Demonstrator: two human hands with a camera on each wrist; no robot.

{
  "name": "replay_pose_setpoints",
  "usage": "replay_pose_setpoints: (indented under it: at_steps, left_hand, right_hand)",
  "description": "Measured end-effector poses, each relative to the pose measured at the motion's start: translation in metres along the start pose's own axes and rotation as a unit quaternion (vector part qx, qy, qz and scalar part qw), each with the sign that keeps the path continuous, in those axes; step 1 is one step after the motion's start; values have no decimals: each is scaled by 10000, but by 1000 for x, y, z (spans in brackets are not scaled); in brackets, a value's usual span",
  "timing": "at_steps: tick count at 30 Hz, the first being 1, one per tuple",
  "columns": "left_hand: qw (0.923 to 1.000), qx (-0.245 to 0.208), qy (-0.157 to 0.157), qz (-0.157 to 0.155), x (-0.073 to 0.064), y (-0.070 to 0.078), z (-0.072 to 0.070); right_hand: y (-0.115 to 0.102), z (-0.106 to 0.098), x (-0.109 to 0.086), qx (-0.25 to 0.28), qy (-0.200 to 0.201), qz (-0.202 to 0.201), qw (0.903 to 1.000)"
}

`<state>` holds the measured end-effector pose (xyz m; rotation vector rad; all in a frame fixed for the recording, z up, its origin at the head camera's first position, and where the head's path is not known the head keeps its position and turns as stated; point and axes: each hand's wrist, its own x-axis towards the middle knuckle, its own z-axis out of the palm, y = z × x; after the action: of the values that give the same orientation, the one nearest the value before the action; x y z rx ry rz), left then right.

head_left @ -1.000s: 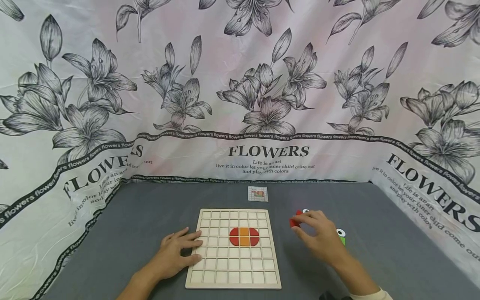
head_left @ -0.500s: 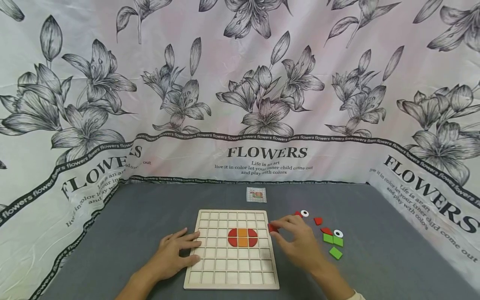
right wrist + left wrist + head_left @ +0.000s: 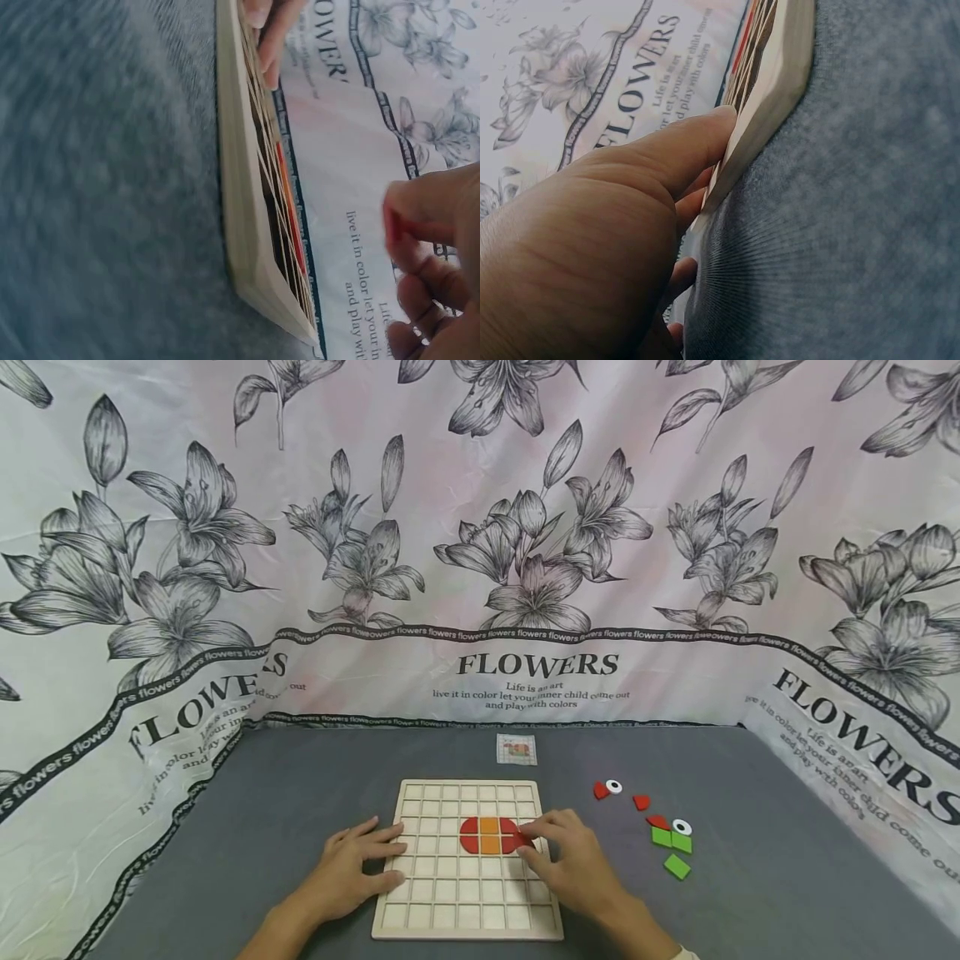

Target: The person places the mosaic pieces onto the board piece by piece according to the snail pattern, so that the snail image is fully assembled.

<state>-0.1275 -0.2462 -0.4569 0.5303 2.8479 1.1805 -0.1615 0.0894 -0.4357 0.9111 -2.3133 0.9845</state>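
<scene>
A pale wooden grid board lies on the grey cloth. Inlaid in its upper middle are red corner pieces on both sides of orange squares, together forming a rounded shape. My left hand rests on the board's left edge, fingers spread and relaxed. Between thumb and fingertips my right hand pinches a small red piece, held just above the board at the right end of the rounded shape. The fingers partly cover that piece in the head view.
Right of the board lie loose red pieces, green pieces and white eye discs. A small printed picture card lies beyond the board. A flower-printed curtain encloses the table's back and sides.
My right hand has carried the red piece leftward from the loose pieces to over the board, uncovering those pieces. My left hand stays on the board's edge.
</scene>
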Motion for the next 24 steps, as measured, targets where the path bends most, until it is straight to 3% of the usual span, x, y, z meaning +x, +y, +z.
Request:
replay_pose_setpoints:
  at_steps: [6,14,19,24]
  left_hand:
    - [10000,44,36,-13,0,1,0]
    - [10000,29,63,-62,0,4,-1]
    - [9999,62,66,-128,-1,5,-1]
    - [9998,66,51,-156,0,4,-1]
  right_hand:
    - [4,7,-5,181,-423,163,9988]
    - [5,12,-11,-55,-934,264,9953]
    - [8,14,-13,33,-1058,295,9939]
    - [10,15,-13,-91,-945,52,9955]
